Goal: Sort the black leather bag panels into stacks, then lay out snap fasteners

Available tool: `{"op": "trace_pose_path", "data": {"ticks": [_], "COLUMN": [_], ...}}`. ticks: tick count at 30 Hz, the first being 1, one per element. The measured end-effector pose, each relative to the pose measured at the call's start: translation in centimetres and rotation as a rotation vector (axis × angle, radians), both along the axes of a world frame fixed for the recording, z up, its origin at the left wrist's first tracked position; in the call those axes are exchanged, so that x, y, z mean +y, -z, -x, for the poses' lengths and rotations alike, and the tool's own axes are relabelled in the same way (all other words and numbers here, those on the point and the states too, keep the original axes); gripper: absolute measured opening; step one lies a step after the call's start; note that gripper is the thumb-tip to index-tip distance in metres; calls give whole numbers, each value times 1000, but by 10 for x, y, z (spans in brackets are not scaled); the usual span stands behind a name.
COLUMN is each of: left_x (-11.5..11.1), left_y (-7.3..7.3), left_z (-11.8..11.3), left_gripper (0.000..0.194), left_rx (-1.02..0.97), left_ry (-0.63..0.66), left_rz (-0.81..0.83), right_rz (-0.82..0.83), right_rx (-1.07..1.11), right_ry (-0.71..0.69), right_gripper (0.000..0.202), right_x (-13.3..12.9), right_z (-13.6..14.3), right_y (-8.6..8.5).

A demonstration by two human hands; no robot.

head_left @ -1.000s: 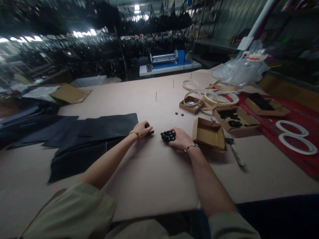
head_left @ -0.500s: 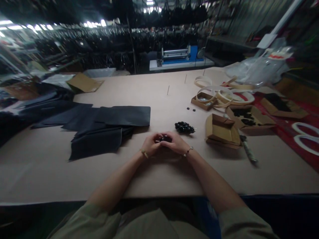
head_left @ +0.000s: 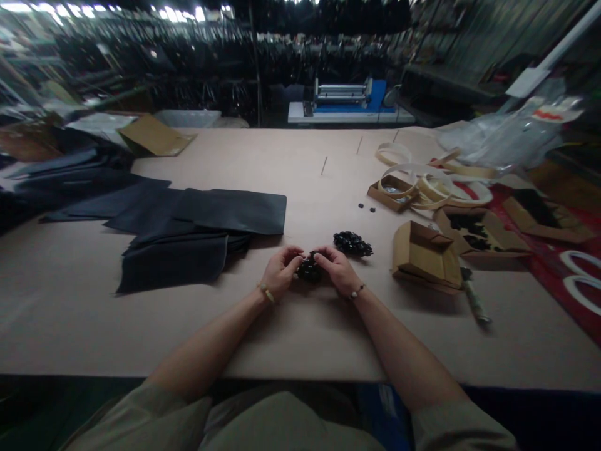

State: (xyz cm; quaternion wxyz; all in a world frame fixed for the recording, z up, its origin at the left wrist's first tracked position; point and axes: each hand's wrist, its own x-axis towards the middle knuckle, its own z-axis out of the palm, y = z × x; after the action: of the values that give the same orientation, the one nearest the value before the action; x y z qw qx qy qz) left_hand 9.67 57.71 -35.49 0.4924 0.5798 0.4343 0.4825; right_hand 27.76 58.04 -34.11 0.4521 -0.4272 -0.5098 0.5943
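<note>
Between my two hands is a small heap of shiny black pieces (head_left: 308,268), too small to make out their kind. My left hand (head_left: 280,270) curls around the heap's left side, its thumb and fingertips against the pieces. From the right, my right hand (head_left: 337,268) grips the same heap, thumb across its top edge and fingers bent behind. A second pile of shiny black pieces (head_left: 352,243) lies on the table just beyond my right hand. Two loose dark discs (head_left: 367,207) rest farther back.
Dark flat panels (head_left: 206,232) overlap at the left. An open cardboard box (head_left: 425,260) stands at right, beside a box of black parts (head_left: 483,235) and a rod-like tool (head_left: 475,297). Rolls of tape (head_left: 432,188) lie behind. Thin pins (head_left: 323,165) stick up from the tabletop (head_left: 263,163).
My hands were cupped together with fingertips meeting over the black pieces. They have parted slightly, and more of the heap shows between them. The view has shifted a little.
</note>
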Motion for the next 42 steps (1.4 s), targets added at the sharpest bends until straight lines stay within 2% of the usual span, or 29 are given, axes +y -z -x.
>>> {"op": "trace_pose_path", "data": {"ticks": [3, 5, 8, 11, 14, 18, 21, 24, 26, 29, 31, 33, 35, 37, 39, 42], "left_x": [-2, -3, -5, -9, -13, -9, 13, 51, 83, 131, 160, 183, 201, 212, 221, 231], "left_y": [-2, -5, -10, -18, -24, -25, -26, -33, -42, -53, -55, -52, -46, -40, -36, -34], "left_z": [1, 2, 4, 4, 1, -1, 1, -4, -17, -53, -84, -115, -143, -163, -174, -174], "left_gripper": [40, 40, 26, 19, 15, 24, 32, 33, 30, 27, 29, 32, 33, 34, 34, 40], "left_rx": [60, 160, 303, 372, 319, 77, -18, 20, 195, 595, 821, 970, 1038, 1046, 1055, 1073], "left_ry": [8, 1, -24, 0, 10, -28, -33, 64, 159, 229, 248, 280, 312, 332, 357, 387], "left_rz": [-72, -210, -462, -558, -454, -153, -18, 36, 10, -170, -250, -247, -227, -223, -233, -243], "right_rz": [80, 60, 26, 31, 63, 167, 216, 167, 124, 60, 7, -42, -34, 32, 104, 162], "right_rx": [119, 88, 5, -39, -18, 213, 435, 444, 336, 58, -297, -816, -1339, -1651, -1733, -1706], "right_ry": [46, 23, -41, -79, -138, -126, -12, 145, 230, 333, 432, 435, 285, 137, 96, 106], "right_gripper": [47, 46, 44, 43, 43, 42, 42, 38, 34, 30, 27, 24, 25, 29, 37, 41], "right_x": [-2, -3, -3, -3, -2, -2, -1, 5, 17, 49, 76, 101, 121, 134, 143, 151], "right_z": [4, 6, 6, 4, 0, -10, -26, -50, -69, -99, -115, -125, -127, -125, -120, -116], "right_y": [-3, -6, -10, -13, -15, -22, -35, -54, -69, -91, -102, -107, -104, -94, -79, -63]}}
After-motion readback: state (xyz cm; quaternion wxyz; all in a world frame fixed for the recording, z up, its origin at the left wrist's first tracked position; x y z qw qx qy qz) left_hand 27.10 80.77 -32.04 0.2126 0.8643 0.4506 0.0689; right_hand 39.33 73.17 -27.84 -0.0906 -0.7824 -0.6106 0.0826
